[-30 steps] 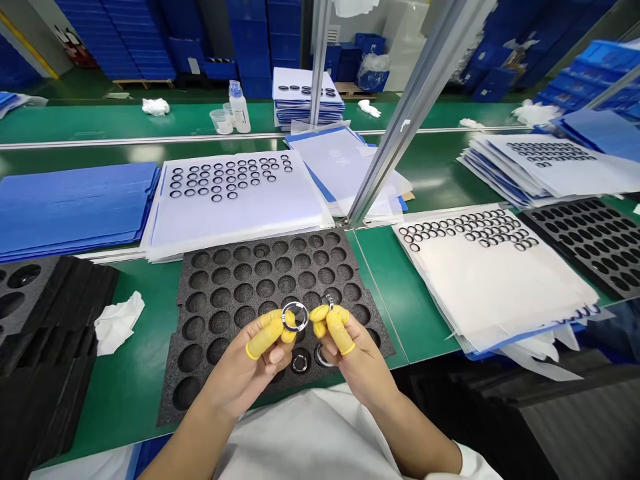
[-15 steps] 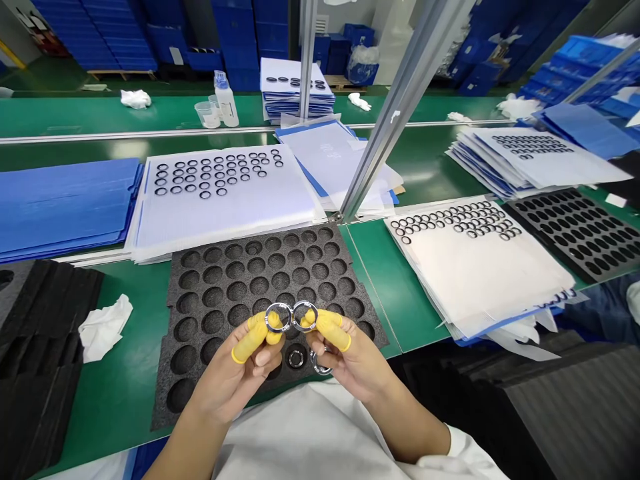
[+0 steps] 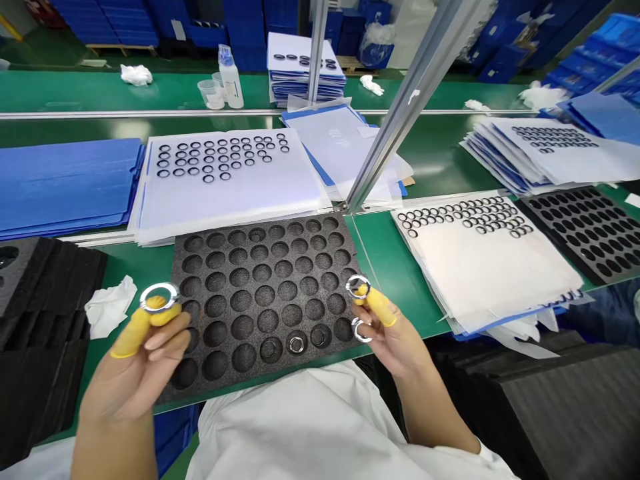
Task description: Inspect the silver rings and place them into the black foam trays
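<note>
My left hand [image 3: 150,340], with yellow finger cots, pinches a shiny metal ring [image 3: 160,288] above the left edge of the black foam tray [image 3: 200,350]. At the tray's right side, my right hand [image 3: 385,323] pinches a second metal ring [image 3: 358,279] between its cot-covered thumb and finger. A third ring [image 3: 361,330] is tucked lower in the same hand's fingers. Round pockets fill the tray. A silver-rimmed ring [image 3: 297,343] sits in a pocket of the near row, with dark ring shapes in the pockets on either side of it.
White sheets [image 3: 270,193] bearing rows of black rings lie behind the tray; another ringed stack [image 3: 475,280] is to the right. Blue sheets [image 3: 65,180], foam trays [image 3: 45,333] and a crumpled tissue [image 3: 111,307] are at left. A slanted metal post [image 3: 400,113] rises behind.
My hands have moved apart from the middle, the left going left and the right going right, each still holding its ring. The view has shifted slightly.
</note>
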Demonstrator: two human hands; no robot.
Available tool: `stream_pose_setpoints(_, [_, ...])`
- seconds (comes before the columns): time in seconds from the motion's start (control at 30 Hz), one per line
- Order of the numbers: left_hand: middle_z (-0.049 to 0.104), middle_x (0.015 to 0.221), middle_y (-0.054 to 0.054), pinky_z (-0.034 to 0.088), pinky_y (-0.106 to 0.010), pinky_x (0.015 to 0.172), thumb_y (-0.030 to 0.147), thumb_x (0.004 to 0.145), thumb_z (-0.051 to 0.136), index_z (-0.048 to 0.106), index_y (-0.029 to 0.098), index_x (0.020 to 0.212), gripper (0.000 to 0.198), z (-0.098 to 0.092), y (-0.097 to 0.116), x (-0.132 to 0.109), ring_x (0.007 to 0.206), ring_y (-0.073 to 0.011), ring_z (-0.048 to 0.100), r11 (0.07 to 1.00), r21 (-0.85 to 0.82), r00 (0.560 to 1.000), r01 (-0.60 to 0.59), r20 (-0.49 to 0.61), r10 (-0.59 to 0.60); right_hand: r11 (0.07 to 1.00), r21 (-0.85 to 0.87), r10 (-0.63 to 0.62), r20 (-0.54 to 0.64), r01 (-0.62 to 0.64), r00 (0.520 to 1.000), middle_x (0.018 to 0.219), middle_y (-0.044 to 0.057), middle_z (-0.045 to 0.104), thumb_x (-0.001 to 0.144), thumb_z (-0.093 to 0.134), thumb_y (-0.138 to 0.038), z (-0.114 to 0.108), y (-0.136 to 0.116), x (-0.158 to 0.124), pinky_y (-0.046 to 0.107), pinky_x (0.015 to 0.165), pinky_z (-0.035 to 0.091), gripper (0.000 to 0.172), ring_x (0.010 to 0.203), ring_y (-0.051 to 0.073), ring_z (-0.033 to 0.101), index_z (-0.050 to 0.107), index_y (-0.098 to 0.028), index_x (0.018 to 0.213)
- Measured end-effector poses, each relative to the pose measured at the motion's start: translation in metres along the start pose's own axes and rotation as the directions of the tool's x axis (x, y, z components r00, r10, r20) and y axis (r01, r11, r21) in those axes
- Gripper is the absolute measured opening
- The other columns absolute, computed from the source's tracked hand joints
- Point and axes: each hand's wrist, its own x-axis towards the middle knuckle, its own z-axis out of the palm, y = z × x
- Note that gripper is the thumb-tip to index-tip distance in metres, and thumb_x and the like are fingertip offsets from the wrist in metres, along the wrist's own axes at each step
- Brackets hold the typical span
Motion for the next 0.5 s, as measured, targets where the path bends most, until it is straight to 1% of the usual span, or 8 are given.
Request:
stream_pose_setpoints(0.07, [0.051,0.061,0.009,0.044,-0.007,0.040,0.024,0.059,0.097,0.058,0.017,0.069,0.042,-0.026,0.005,-0.003,0.046,-0.0011,0.044,0.992,0.116,0.994,-0.048,-0.088,0.058,0.997,-0.074,-0.037,-0.071,0.032,0.997,0.061,-0.005,0.041,0.063,0.090,-0.055,-0.018,0.004,0.000,0.020,0.044,0.016,0.042,0.056,0.008,0.022,0.074,-0.020,0.081])
stream_pose_setpoints(0.13, [0.055,0.060,0.007,0.044,-0.010,0.042,0.035,0.056,0.097,0.064,0.018,0.072,0.041,-0.057,0.000,-0.006,0.049,-0.0041,0.047,0.925,0.367,0.982,-0.099,-0.117,0.151,0.968,-0.235,-0.116,-0.118,0.086,0.986,0.062,-0.003,0.048,0.064,0.089,-0.053,-0.035,0.012,-0.001,0.021,0.045,0.024,0.038,0.055,0.009,0.029,0.077,-0.022,0.082])
stream_pose_setpoints(0.2, [0.065,0.065,0.004,0.047,-0.015,0.045,0.046,0.050,0.097,0.073,0.020,0.083,0.048,-0.087,-0.011,-0.011,0.052,-0.0081,0.052,0.764,0.624,0.952,-0.162,-0.104,0.287,0.868,-0.469,-0.235,-0.106,0.160,0.966,0.070,0.001,0.060,0.067,0.088,-0.051,-0.051,0.023,-0.003,0.025,0.051,0.037,0.032,0.060,0.012,0.042,0.080,-0.023,0.080])
stream_pose_setpoints(0.23, [0.069,0.069,0.002,0.049,-0.018,0.048,0.050,0.058,0.093,0.076,0.021,0.089,0.046,-0.100,-0.019,-0.013,0.054,-0.0104,0.055,0.625,0.764,0.948,-0.163,-0.056,0.315,0.793,-0.578,-0.282,-0.070,0.192,0.957,0.075,0.004,0.065,0.069,0.086,-0.051,-0.058,0.029,-0.004,0.029,0.056,0.043,0.029,0.064,0.015,0.049,0.081,-0.024,0.080])
stream_pose_setpoints(0.3, [0.077,0.089,-0.003,0.057,-0.026,0.065,0.050,0.076,0.080,0.078,0.025,0.097,0.033,-0.120,-0.035,-0.019,0.074,-0.0183,0.068,0.282,0.913,0.916,-0.294,0.185,0.356,0.629,-0.740,-0.314,0.039,0.238,0.949,0.081,0.007,0.070,0.077,0.080,-0.050,-0.068,0.042,-0.006,0.035,0.065,0.051,0.026,0.071,0.019,0.059,0.083,-0.025,0.084])
stream_pose_setpoints(0.37, [0.079,0.098,-0.005,0.059,-0.030,0.079,0.042,0.088,0.069,0.077,0.027,0.101,0.022,-0.129,-0.052,-0.024,0.086,-0.0220,0.073,-0.018,0.868,0.820,-0.496,0.475,0.320,0.456,-0.852,-0.294,0.130,0.258,0.947,0.083,0.008,0.070,0.086,0.073,-0.047,-0.075,0.053,-0.009,0.036,0.069,0.054,0.025,0.072,0.021,0.062,0.084,-0.025,0.090])
stream_pose_setpoints(0.43, [0.078,0.098,-0.006,0.058,-0.030,0.084,0.033,0.094,0.060,0.076,0.027,0.105,0.020,-0.130,-0.067,-0.027,0.088,-0.0218,0.073,-0.239,0.746,0.705,-0.622,0.666,0.242,0.245,-0.939,-0.259,0.177,0.242,0.949,0.086,0.009,0.070,0.092,0.066,-0.040,-0.078,0.062,-0.011,0.036,0.071,0.055,0.024,0.075,0.021,0.065,0.084,-0.024,0.097])
stream_pose_setpoints(0.5, [0.076,0.090,-0.006,0.057,-0.030,0.081,0.025,0.096,0.055,0.074,0.025,0.101,0.020,-0.127,-0.078,-0.028,0.084,-0.0214,0.072,-0.405,0.646,0.643,-0.647,0.748,0.164,0.074,-0.975,-0.234,0.187,0.209,0.954,0.089,0.010,0.070,0.094,0.063,-0.033,-0.078,0.069,-0.012,0.035,0.072,0.055,0.024,0.079,0.022,0.067,0.083,-0.024,0.101])
